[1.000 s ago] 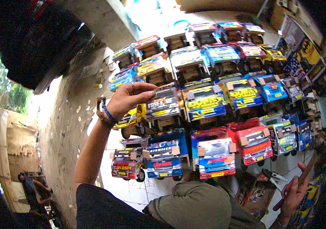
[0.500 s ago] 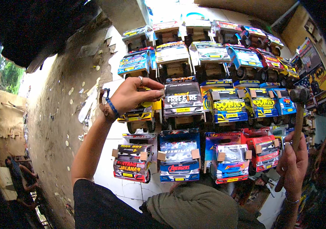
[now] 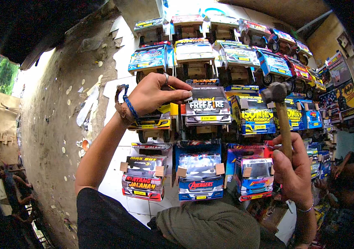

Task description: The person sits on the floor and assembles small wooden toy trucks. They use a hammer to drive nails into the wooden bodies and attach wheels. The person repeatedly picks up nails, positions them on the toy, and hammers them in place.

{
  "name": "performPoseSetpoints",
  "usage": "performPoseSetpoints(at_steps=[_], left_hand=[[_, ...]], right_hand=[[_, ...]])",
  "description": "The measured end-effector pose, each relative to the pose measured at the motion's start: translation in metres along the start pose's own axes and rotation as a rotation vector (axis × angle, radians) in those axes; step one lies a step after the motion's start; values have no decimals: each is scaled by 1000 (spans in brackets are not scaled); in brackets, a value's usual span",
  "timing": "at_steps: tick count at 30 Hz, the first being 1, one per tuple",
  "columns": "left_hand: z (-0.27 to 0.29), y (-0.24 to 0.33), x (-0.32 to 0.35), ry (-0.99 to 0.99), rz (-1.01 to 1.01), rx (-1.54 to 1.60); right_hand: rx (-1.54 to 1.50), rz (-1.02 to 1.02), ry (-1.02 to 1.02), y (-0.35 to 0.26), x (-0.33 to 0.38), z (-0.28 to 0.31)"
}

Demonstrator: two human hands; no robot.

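Note:
My left hand reaches in from the left, thumb and fingers pinched at the upper left edge of a grey and black toy truck. A small pale bit shows at the fingertips, too small to name. My right hand is wrapped round the wooden handle of a hammer, held upright to the right of that truck. The hammer's head partly covers a blue and yellow toy truck behind it. Nearest me stand a red and black toy truck and a blue one, with small wooden squares at their windscreen sides.
Further rows of toy trucks stand behind, among them a blue one and a white one. White tiles lie under them. Scraps litter the earthen floor at left. Another person's arm shows at the right edge.
My right hand has brought the hammer leftward, closer to the grey and black truck. My left hand stays pinched at that truck's edge. The view has shifted slightly.

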State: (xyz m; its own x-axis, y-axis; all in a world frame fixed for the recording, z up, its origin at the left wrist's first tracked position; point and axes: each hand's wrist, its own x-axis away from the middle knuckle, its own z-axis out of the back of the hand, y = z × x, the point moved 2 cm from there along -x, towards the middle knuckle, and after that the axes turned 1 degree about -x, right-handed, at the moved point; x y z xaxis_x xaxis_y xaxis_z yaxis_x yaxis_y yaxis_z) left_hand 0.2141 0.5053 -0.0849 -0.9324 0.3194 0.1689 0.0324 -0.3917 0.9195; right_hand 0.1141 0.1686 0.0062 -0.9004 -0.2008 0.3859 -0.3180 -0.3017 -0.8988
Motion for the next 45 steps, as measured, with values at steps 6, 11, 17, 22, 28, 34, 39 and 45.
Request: performPoseSetpoints(at_steps=[6, 11, 17, 22, 28, 34, 39, 45], left_hand=[[0, -6, 1, 21, 49, 59], [0, -8, 0, 25, 62, 54], [0, -12, -1, 13, 82, 136], [0, -12, -2, 10, 29, 138], [0, -15, -2, 0, 47, 182], [0, -17, -4, -3, 47, 152], [-1, -14, -3, -11, 37, 171], [-1, -12, -2, -12, 28, 168]], right_hand=[[59, 20, -48, 4, -14, -17], [407, 250, -54, 7, -34, -29], [688, 499, -85, 12, -53, -47], [1043, 530, -98, 11, -63, -53], [1222, 684, -25, 14, -66, -59], [1258, 698, -3, 20, -70, -59], [1287, 727, -3, 24, -70, -56], [1275, 816, 46, 27, -72, -56]])
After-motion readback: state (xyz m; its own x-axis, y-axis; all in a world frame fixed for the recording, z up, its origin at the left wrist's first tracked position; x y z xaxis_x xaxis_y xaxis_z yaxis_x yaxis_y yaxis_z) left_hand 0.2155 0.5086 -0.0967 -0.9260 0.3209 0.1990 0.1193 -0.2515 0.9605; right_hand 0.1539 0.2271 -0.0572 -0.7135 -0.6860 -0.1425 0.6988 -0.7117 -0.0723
